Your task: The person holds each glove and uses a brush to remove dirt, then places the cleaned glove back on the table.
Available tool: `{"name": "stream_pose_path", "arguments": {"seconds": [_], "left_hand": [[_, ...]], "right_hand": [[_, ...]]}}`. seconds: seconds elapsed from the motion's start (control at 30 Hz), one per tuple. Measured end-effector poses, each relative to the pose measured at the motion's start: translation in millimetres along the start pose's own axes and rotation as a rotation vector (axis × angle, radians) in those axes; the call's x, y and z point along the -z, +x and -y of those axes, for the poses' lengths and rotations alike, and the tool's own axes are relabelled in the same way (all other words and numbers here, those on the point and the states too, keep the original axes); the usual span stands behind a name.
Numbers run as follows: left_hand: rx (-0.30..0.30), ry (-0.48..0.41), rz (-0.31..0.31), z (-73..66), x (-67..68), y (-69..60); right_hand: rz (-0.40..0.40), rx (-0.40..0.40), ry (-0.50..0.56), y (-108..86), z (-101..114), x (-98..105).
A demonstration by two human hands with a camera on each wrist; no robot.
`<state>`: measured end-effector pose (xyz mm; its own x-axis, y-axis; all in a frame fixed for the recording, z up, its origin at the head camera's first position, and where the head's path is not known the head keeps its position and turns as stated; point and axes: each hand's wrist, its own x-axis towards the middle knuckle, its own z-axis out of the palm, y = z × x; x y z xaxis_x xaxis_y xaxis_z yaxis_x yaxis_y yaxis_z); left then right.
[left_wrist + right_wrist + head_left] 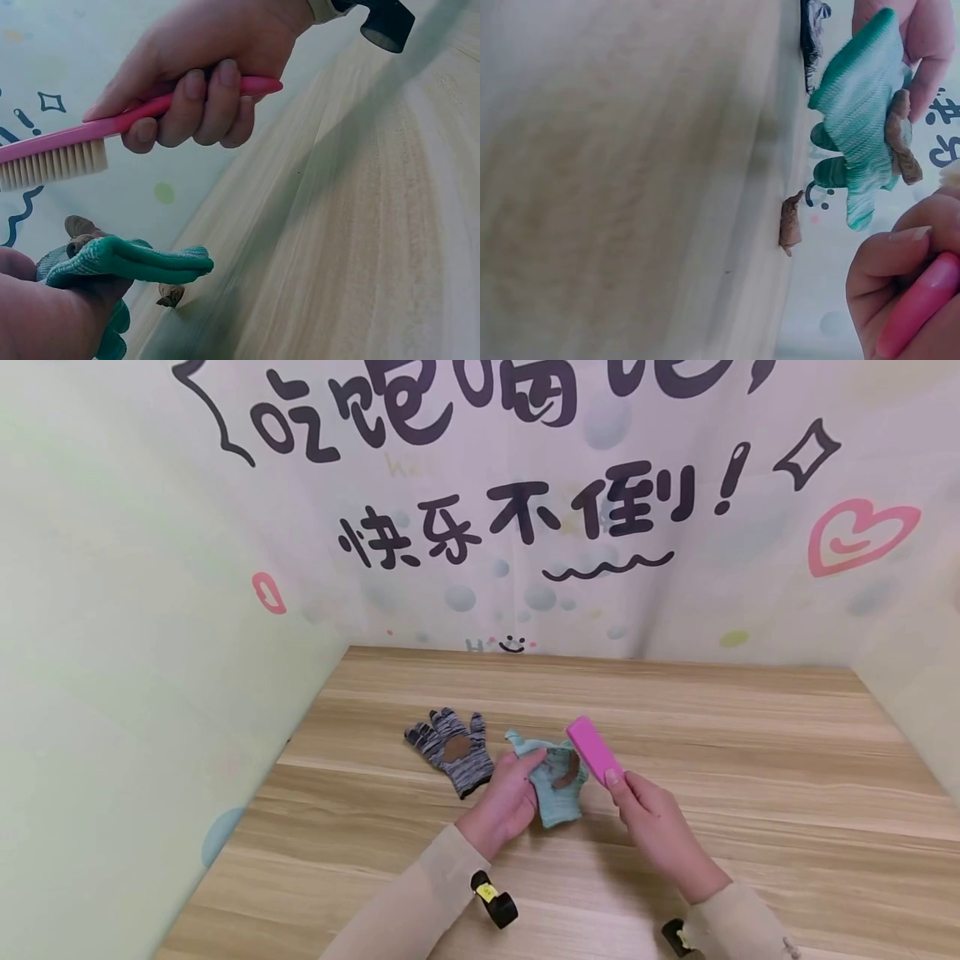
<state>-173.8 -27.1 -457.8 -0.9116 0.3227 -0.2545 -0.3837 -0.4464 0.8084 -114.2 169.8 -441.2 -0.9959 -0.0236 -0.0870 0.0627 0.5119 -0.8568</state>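
A teal knitted glove (557,806) is pinched in my left hand (506,802), thumb on top and the other fingers beneath. On its upper side lies a curled brown piece (568,771), also seen in the right wrist view as a brown strip (901,139) along the glove (859,112). My right hand (660,827) grips the handle of a pink brush (594,747). In the left wrist view the pale bristles (56,165) face down, above the glove (142,259) and apart from it; the right hand's fingers (191,105) wrap the handle.
A grey-black striped glove (472,768) with a brown patch (457,747) lies left of the held glove on the wooden table (675,702). Another brown piece (790,223) shows at the table surface in the right wrist view. A printed cloth (450,568) hangs behind.
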Motion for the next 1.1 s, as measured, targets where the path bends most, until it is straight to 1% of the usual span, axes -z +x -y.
{"name": "stream_pose_path", "arguments": {"seconds": [0.13,0.27,0.33,0.43,0.57,0.73,0.9,1.1], "left_hand": [[0.006,0.025,0.034,0.4,-0.5,-1.7],[0.001,0.059,0.076,-0.1,-3.3,-4.0],[-0.003,0.066,0.088,-0.4,-4.5,-5.0],[0.008,0.07,0.095,-0.7,-5.1,-5.8],[0.02,0.09,0.098,-0.9,-5.2,-7.0],[0.022,0.104,0.093,0.3,-6.3,-6.7],[0.02,0.116,0.071,1.3,-7.3,-6.2],[0.019,0.123,0.037,-0.7,-5.9,-6.6]], "right_hand": [[-0.013,0.008,-0.008,2.8,4.5,-0.2],[0.008,0.005,-0.024,4.8,6.9,-1.1],[0.014,0.002,-0.032,6.1,6.3,-2.1],[0.013,-0.001,-0.04,7.7,4.7,-3.6],[0.019,-0.006,-0.034,8.3,3.9,-4.8],[0.049,-0.025,-0.014,8.3,3.4,-5.9],[0.068,-0.041,-0.023,8.6,1.9,-6.7],[0.064,-0.041,-0.037,7.9,0.3,-7.5]]}}
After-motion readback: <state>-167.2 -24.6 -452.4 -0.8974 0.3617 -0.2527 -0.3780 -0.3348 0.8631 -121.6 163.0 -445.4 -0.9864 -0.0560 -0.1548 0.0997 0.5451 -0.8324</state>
